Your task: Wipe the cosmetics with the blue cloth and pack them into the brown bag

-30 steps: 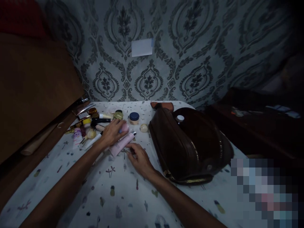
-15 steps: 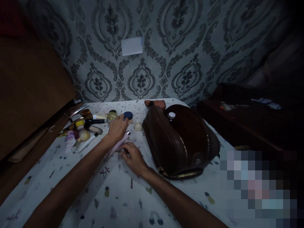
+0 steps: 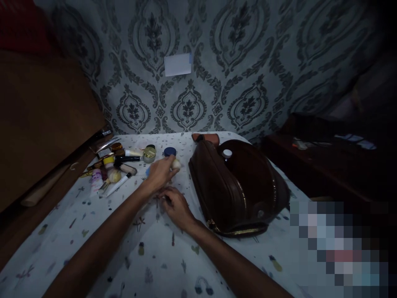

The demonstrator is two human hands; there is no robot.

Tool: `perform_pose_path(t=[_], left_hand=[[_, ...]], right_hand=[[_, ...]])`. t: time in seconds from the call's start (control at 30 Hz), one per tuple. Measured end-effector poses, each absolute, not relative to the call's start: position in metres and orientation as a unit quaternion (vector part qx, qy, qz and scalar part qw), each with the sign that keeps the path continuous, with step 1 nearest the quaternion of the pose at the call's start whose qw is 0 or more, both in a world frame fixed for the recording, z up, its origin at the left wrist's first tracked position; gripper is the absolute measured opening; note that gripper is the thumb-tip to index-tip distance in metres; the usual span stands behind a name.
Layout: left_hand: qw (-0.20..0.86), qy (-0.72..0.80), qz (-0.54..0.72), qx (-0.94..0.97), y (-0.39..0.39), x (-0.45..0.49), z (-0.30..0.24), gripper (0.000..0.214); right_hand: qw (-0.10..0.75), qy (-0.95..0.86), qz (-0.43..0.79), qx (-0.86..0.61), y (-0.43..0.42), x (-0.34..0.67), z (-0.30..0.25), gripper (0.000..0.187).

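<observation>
My left hand (image 3: 161,170) reaches over the printed sheet, its fingers closed around a small, round, cream-coloured jar (image 3: 176,164). Just behind the fingertips is a jar with a dark blue lid (image 3: 169,152). A bit of light blue (image 3: 148,171) shows at the hand's left edge; its kind is unclear. My right hand (image 3: 177,209) rests on the sheet close to the left wrist, fingers loosely bent, thumb and forefinger apart, with nothing visible in them. To its right lies a dark brown leather bag (image 3: 214,186), unzipped, with a white-capped bottle (image 3: 227,154) at its opening.
Several cosmetics crowd the left side: a gold-lidded jar (image 3: 149,154), a black tube (image 3: 128,158), a white tube (image 3: 118,185) and a pink-printed tube (image 3: 96,180). A tan case (image 3: 211,138) is behind the bag. A brown board (image 3: 46,120) borders the left; the patterned wall (image 3: 189,107) stands behind.
My left hand has shifted right from beside the blue-lidded jar onto the cream-coloured jar. The pink tube under it no longer shows. My right hand has barely moved; the view has shifted slightly.
</observation>
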State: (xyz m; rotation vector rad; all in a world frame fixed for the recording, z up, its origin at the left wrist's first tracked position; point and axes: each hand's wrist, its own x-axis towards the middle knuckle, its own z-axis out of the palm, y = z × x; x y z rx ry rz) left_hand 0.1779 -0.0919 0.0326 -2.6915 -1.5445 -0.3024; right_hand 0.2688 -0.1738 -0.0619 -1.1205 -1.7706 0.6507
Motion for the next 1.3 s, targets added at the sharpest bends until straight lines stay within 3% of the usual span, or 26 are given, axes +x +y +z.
perform_pose_path(t=[0.17, 0.33, 0.5, 0.8, 1.07, 1.3], left_hand=[[0.007, -0.565, -0.173, -0.806, -0.096, 0.114, 0.03, 0.036], [0.061, -0.646, -0.085, -0.756, -0.086, 0.08, 0.02, 0.037], [0.114, -0.648, -0.049, -0.752, -0.087, 0.092, 0.021, 0.041], [0.032, -0.583, 0.006, -0.812, -0.103, 0.134, 0.017, 0.047], [0.049, -0.582, 0.081, -0.808, -0.106, 0.098, 0.029, 0.019], [0.09, -0.612, 0.025, -0.786, -0.097, 0.116, 0.043, 0.033]], right_hand=[[0.447, -0.732, 0.25, -0.45, -0.175, 0.27, -0.061, 0.021], [0.435, -0.741, 0.244, -0.448, -0.176, 0.269, -0.058, 0.02], [0.437, -0.74, 0.246, -0.448, -0.176, 0.268, -0.059, 0.02], [0.452, -0.735, 0.252, -0.438, -0.174, 0.27, -0.065, 0.022], [0.452, -0.732, 0.256, -0.441, -0.175, 0.269, -0.062, 0.021], [0.447, -0.733, 0.254, -0.445, -0.174, 0.269, -0.063, 0.023]])
